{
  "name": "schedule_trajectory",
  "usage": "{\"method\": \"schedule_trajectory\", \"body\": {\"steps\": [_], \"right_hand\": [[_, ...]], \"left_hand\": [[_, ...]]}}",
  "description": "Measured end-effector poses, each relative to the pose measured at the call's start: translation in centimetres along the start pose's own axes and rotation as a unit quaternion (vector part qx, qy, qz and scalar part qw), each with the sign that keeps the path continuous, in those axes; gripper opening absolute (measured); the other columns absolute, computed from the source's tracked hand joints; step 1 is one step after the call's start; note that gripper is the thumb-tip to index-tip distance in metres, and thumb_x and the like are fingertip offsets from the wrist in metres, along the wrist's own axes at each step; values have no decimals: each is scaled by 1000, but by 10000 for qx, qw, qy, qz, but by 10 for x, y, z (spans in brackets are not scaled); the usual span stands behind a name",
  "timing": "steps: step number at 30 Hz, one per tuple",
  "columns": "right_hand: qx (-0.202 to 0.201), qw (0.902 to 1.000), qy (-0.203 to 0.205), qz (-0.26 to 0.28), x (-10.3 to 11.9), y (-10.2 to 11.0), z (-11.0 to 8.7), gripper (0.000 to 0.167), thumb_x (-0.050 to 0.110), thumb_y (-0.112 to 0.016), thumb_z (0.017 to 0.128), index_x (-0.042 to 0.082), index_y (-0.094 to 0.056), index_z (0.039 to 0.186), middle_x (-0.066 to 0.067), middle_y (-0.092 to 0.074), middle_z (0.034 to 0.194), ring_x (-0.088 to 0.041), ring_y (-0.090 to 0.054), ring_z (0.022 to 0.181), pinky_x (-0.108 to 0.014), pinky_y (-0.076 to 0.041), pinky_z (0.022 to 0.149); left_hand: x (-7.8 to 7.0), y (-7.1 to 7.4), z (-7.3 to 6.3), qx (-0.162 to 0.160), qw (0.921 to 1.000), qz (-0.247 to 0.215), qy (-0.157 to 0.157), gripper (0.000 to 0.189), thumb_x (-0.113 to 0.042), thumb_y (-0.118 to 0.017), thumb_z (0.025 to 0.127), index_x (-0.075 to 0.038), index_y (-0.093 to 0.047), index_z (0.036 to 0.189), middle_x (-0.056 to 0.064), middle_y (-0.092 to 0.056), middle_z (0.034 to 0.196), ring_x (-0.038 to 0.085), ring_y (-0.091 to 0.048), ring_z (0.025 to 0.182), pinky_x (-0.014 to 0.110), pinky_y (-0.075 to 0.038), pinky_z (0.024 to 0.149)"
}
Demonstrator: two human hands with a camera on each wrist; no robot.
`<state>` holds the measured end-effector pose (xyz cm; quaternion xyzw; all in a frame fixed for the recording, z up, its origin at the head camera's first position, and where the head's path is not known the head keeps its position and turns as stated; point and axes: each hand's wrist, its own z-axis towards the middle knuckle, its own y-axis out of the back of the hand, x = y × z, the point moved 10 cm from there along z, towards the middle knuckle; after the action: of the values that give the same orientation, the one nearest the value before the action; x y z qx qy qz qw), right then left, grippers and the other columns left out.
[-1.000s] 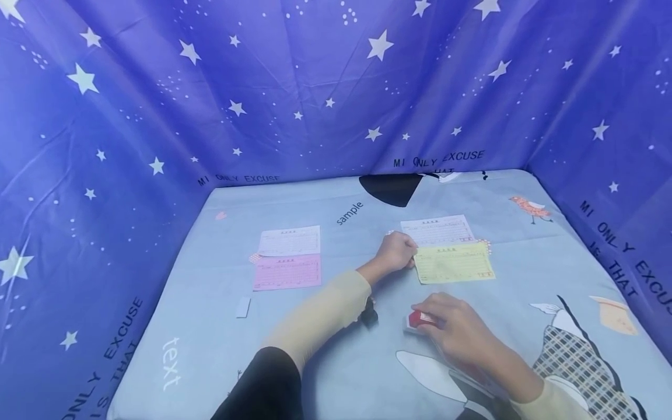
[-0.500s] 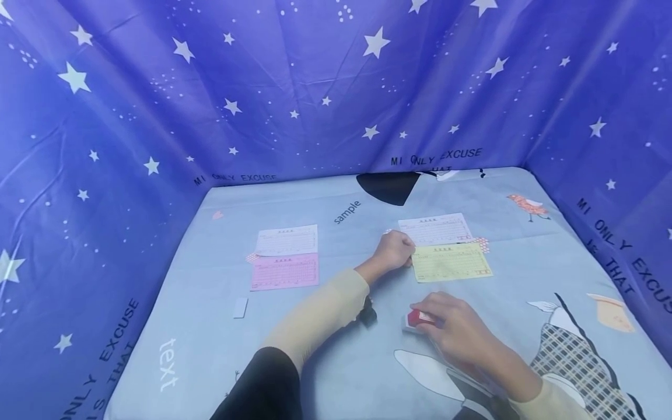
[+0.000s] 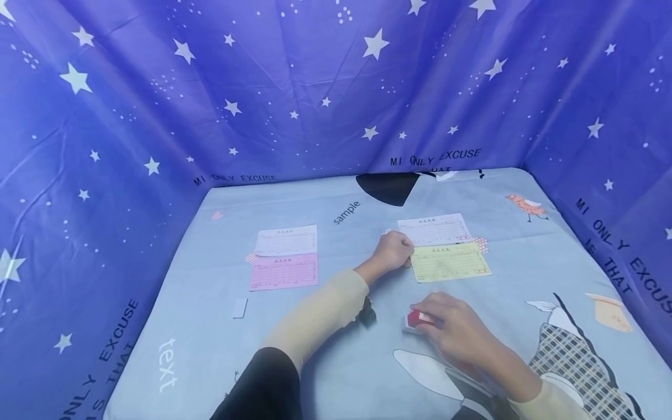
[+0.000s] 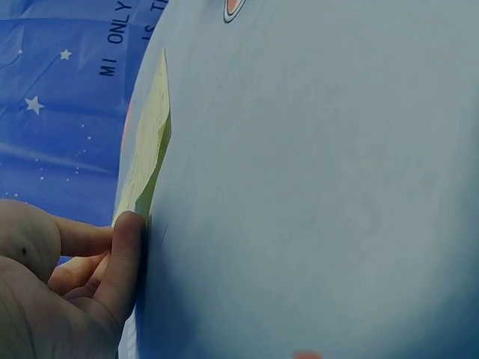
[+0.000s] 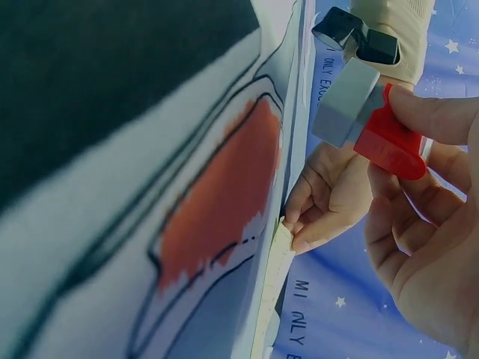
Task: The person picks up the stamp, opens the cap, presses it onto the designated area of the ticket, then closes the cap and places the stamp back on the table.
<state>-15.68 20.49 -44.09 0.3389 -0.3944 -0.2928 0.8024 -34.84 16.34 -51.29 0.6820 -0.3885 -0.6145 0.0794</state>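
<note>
Where the left grip (image 3: 392, 251) pinches, nearly closed: yellow slip (image 3: 451, 263), left edge
Right grip (image 3: 455, 328): curled round red-and-grey block (image 5: 388, 146)

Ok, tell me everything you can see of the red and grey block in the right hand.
The red and grey block looks like hard plastic: a red body with a squared grey part at one end. The head view shows a pale patch on the red. The right hand pinches the red body, the grey end angled towards the blue cloth, seemingly clear of it, nearer the person than the yellow paper slip.
</note>
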Motion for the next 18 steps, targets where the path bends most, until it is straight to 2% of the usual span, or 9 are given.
{"method": "schedule_trajectory", "body": {"steps": [11,18], "right_hand": [[-107,9999,94,54,1,2,-2,35,7,-88,67,13,-78,101,14,-66,95,-5,-62,87,-16,-47,82],[-139,9997,147,112,4,4,-1,35,6,-87,67,12,-78,101,13,-66,94,-5,-61,87,-16,-47,81]], "left_hand": [[1,-1,4,32,10000,73,8,5,-6,-69,92,-6,-74,93,-1,-64,76,11,-64,60,20,-49,52],[0,1,2,-64,9999,145,22,5,-6,-71,91,-6,-75,95,-1,-63,78,11,-63,62,20,-49,53]]}}
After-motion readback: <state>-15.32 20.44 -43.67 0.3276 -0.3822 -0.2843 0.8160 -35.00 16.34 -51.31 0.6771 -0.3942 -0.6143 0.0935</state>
